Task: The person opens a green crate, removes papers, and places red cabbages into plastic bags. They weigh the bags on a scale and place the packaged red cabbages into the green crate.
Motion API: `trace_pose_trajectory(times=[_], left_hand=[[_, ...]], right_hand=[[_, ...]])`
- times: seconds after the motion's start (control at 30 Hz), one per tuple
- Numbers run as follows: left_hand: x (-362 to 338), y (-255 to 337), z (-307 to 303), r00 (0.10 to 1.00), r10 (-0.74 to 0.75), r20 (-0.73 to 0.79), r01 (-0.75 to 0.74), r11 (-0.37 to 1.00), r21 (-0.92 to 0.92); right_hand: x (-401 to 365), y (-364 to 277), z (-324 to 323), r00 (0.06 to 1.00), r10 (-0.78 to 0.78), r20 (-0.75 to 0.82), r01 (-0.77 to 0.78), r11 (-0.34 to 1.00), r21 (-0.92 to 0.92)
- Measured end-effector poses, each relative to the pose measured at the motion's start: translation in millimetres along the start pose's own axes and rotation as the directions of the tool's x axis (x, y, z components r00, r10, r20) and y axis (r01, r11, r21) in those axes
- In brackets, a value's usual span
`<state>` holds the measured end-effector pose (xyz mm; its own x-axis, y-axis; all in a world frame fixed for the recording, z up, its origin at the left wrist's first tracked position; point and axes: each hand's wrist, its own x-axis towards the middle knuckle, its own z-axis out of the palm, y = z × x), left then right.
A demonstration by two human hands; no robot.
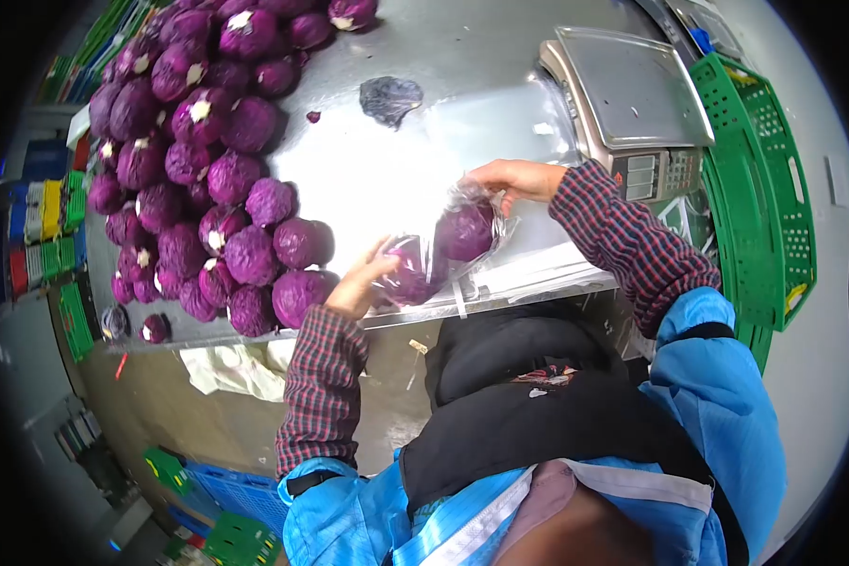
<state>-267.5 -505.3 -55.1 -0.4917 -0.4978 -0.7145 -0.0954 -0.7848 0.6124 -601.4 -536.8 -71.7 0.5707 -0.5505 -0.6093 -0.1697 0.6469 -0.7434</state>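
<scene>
Two purple cabbages lie side by side near the table's front edge, wrapped in clear plastic. My left hand [360, 281] holds the left cabbage [410, 272] at its left side, fingers curved against the plastic. Above and to the right of the right cabbage [466, 229], my right hand [512, 179] pinches the clear plastic bag [500, 224]. Part of the bag bunches under my right fingers and hangs over that cabbage.
A large heap of purple cabbages [198, 170] covers the left of the metal table [368, 151]. A dark loose leaf [390, 100] lies beyond my hands. The scale [632, 85] is at the right, beside green crates [764, 179]. Blue crates [241, 491] stand below left.
</scene>
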Motion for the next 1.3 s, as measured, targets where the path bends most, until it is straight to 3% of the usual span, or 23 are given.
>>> trace_pose_trajectory(times=[0.03, 0.07, 0.13, 0.17, 0.2, 0.27, 0.33, 0.4, 0.47, 0.5, 0.53, 0.63, 0.67, 0.8, 0.83, 0.93, 1.03, 1.13, 1.17, 1.2, 1.23, 1.27, 1.3], left_hand=[[3.8, -0.3, -5.7, 0.995, 0.041, 0.09, -0.041, 0.999, -0.001], [2.7, 7.2, -0.7, 0.996, 0.002, 0.092, 0.01, 0.991, -0.13], [18.1, 19.1, 9.0, 0.989, 0.018, 0.144, 0.005, 0.987, -0.158], [27.9, 24.2, 28.9, 0.998, -0.012, 0.059, 0.029, 0.954, -0.298], [30.3, 39.3, 40.0, 0.98, -0.025, 0.198, 0.066, 0.976, -0.206], [50.5, 51.9, 48.3, 0.897, -0.085, 0.433, 0.205, 0.949, -0.238], [60.1, 61.3, 82.4, 0.918, -0.051, 0.394, 0.195, 0.923, -0.333], [43.1, 99.4, 164.7, 0.899, 0.043, 0.436, 0.14, 0.915, -0.379], [75.4, 115.8, 200.6, 0.536, 0.202, 0.819, -0.115, 0.979, -0.166], [69.0, 135.1, 242.6, 0.652, 0.13, 0.747, -0.182, 0.983, -0.012], [66.4, 144.0, 293.6, 0.704, 0.136, 0.697, -0.319, 0.938, 0.139], [82.1, 168.6, 417.7, 0.678, 0.054, 0.733, -0.367, 0.889, 0.274], [89.0, 169.6, 459.7, 0.676, 0.048, 0.735, -0.377, 0.88, 0.29], [145.3, 149.8, 624.3, 0.612, -0.047, 0.79, -0.502, 0.748, 0.434], [168.9, 136.5, 660.8, 0.643, -0.094, 0.76, -0.464, 0.742, 0.484], [238.1, 88.7, 758.1, 0.62, -0.295, 0.727, -0.399, 0.68, 0.616], [285.4, 33.2, 828.5, 0.651, -0.452, 0.609, -0.311, 0.573, 0.758], [323.5, -18.5, 876.5, 0.669, -0.5, 0.55, -0.219, 0.575, 0.788], [329.6, -31.2, 891.0, 0.712, -0.491, 0.501, -0.155, 0.587, 0.795], [332.2, -42.7, 894.5, 0.705, -0.51, 0.492, -0.14, 0.581, 0.802], [334.0, -50.5, 896.7, 0.656, -0.478, 0.584, -0.273, 0.571, 0.774], [336.5, -54.8, 896.6, 0.598, -0.441, 0.669, -0.401, 0.559, 0.726], [339.8, -55.4, 894.7, 0.534, -0.4, 0.745, -0.521, 0.538, 0.662]], right_hand=[[-19.3, -2.2, -0.7, 1.0, -0.014, -0.024, 0.016, 0.997, 0.075], [-28.2, 1.2, 4.2, 0.999, -0.019, -0.04, 0.022, 0.996, 0.086], [-51.0, 5.1, 11.5, 0.911, -0.408, -0.056, 0.407, 0.913, -0.025], [-80.3, -6.8, 23.5, 0.907, -0.366, -0.207, 0.355, 0.93, -0.089], [-95.5, -5.5, 27.8, 0.892, -0.373, -0.253, 0.361, 0.928, -0.094], [-126.7, -6.4, 28.0, 0.894, -0.327, -0.308, 0.419, 0.853, 0.312], [-158.1, 10.4, 22.8, 0.827, -0.319, -0.464, 0.521, 0.746, 0.416], [-201.0, 22.0, 12.8, 0.728, -0.319, -0.607, 0.648, 0.609, 0.457], [-252.8, 26.1, -2.5, 0.577, -0.356, -0.736, 0.774, 0.527, 0.352], [-281.0, 29.5, -15.4, 0.487, -0.393, -0.78, 0.821, 0.51, 0.255], [-306.9, 40.1, -35.8, 0.402, -0.448, -0.799, 0.86, 0.483, 0.162], [-406.2, 37.4, -62.2, 0.249, -0.486, -0.838, 0.879, 0.477, -0.015], [-438.6, 55.4, -85.5, 0.261, -0.467, -0.845, 0.887, 0.461, 0.019], [-554.1, 109.1, -126.0, 0.168, -0.24, -0.956, 0.84, 0.543, 0.011], [-574.6, 133.4, -142.8, 0.121, -0.165, -0.979, 0.824, 0.566, 0.006], [-619.1, 177.2, -168.9, 0.21, 0.169, -0.963, 0.663, 0.699, 0.268], [-636.6, 270.2, -220.7, 0.185, 0.349, -0.919, 0.698, 0.611, 0.373], [-662.4, 324.2, -255.4, 0.191, 0.474, -0.86, 0.694, 0.554, 0.46], [-675.1, 337.5, -264.6, 0.192, 0.466, -0.863, 0.636, 0.611, 0.472], [-666.2, 309.6, -260.3, -0.189, 0.572, -0.798, 0.466, 0.767, 0.44], [-668.9, 324.8, -267.4, -0.337, 0.451, -0.827, 0.024, 0.882, 0.471], [-670.1, 329.3, -273.3, -0.402, 0.271, -0.875, -0.427, 0.79, 0.441], [-672.2, 332.8, -274.4, -0.392, 0.271, -0.879, -0.432, 0.79, 0.436]])
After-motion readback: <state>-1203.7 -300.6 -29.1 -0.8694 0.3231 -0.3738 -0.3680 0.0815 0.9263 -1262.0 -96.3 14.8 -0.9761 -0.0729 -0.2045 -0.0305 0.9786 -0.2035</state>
